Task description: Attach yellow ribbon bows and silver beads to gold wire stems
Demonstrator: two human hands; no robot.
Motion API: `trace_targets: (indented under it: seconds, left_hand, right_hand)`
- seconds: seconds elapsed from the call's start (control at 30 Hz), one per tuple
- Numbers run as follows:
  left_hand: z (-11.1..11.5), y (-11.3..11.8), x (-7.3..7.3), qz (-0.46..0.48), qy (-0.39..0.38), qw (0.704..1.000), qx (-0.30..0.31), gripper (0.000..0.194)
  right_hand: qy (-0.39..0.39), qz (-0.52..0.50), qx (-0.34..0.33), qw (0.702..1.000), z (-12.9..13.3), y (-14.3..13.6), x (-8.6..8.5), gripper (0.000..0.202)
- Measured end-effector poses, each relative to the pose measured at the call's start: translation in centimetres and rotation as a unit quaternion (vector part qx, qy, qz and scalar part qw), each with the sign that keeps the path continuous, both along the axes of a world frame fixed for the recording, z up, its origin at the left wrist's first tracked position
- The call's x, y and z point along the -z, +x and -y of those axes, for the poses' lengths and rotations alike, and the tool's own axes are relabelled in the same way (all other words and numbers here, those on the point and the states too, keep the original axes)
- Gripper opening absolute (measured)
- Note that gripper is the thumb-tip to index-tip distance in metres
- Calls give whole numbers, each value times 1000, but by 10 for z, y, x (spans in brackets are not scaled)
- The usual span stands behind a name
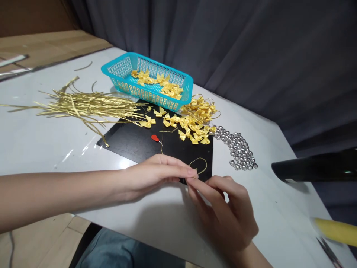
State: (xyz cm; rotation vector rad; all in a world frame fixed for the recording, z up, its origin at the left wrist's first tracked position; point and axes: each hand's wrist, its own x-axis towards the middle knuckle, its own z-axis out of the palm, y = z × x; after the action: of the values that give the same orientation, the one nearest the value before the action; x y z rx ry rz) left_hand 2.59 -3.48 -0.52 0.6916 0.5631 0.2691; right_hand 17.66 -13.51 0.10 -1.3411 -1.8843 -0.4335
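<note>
My left grip is clamped, thumb against finger, on a thin gold cord loop, which stands out just beyond my fingertips, above the edge of a flat black mat. My right grip meets those fingertips from the near side; I cannot tell whether its fingers are closed on the cord. Past my left grip lies a small, flat red piece, then yellow satin bows; to the right, shiny silver beads sit on the white table.
</note>
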Motion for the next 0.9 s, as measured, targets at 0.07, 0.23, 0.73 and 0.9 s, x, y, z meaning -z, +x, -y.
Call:
trace_targets:
  seconds: [0.07,0.23,0.73,0.9]
  left_hand:
    - [0,0,0,0,-2,1000,-3,19]
    - [0,1,0,-3,-10,1000,-9,15]
    - [0,0,2,1,-2,1000,-7,16]
    - [-1,0,1,7,3,1000,1,14]
  right_hand:
    - [-5,-8,-3,1000,2,0,1,25]
    - [2,2,-9,1000,2,0,0,23]
    - [-6,17,18,1000,3,2,1,23]
    - [-20,6,-6,1000,0,8,-7,22]
